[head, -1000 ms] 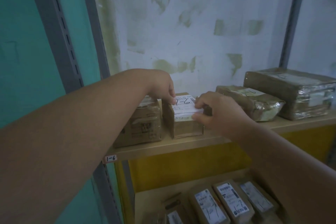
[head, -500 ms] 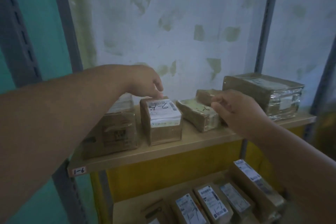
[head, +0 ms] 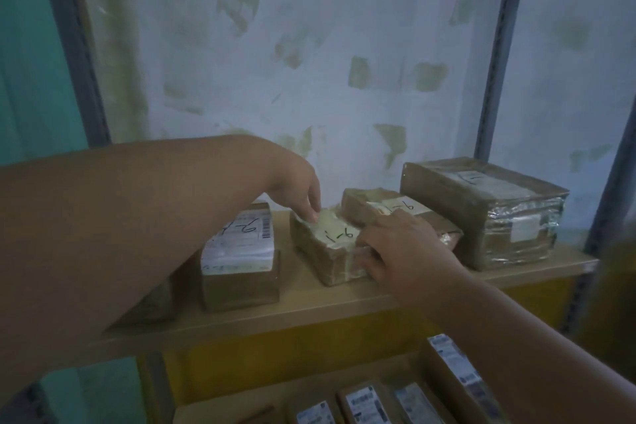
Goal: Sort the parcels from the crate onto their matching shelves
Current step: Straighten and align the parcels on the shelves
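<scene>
A small taped brown parcel [head: 330, 251] with "1-6" written on its pale label lies on the wooden shelf [head: 309, 306]. My left hand [head: 299, 189] touches its far left corner with its fingertips. My right hand [head: 395, 248] grips its right side, fingers curled over the near right edge. To the left stands a brown box [head: 241, 262] with a white printed label marked by hand. My left forearm hides another box at the shelf's left end.
Behind my right hand lies a flat taped parcel [head: 385, 210], and a large taped box [head: 488, 210] stands at the shelf's right end. The lower shelf holds several labelled parcels [head: 364, 406]. Grey uprights [head: 495, 52] frame the bay against a patchy wall.
Both hands have left the white-labelled box and moved right onto the small "1-6" parcel. The view has shifted right, so the boxes appear further left.
</scene>
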A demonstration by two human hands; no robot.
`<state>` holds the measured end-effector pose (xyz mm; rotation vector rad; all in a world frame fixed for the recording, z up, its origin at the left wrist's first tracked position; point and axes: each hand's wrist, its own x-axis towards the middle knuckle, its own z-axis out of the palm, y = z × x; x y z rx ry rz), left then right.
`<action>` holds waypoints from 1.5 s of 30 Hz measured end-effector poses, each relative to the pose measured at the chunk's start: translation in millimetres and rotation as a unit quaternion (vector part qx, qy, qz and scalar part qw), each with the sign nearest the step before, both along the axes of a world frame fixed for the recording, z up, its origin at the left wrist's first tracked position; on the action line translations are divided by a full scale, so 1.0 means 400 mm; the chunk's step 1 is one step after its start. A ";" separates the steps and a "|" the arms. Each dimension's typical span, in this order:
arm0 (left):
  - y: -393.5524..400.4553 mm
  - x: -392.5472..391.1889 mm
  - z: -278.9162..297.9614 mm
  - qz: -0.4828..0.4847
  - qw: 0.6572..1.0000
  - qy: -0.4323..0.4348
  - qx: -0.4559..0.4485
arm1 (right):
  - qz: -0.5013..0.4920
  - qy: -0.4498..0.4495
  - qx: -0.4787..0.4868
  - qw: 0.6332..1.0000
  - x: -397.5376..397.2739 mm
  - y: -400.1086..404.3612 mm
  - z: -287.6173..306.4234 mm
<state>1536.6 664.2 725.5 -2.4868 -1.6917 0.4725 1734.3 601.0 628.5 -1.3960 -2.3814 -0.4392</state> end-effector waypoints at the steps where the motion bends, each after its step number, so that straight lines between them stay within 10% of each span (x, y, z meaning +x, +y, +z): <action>1: 0.006 0.011 -0.007 0.003 1.000 0.005 -0.006 | 0.014 0.017 0.000 1.000 0.000 0.000 -0.003; 45: 0.015 -0.035 -0.024 -0.033 0.999 -0.014 -0.002 | 0.003 0.163 -0.047 0.986 -0.055 -0.043 -0.027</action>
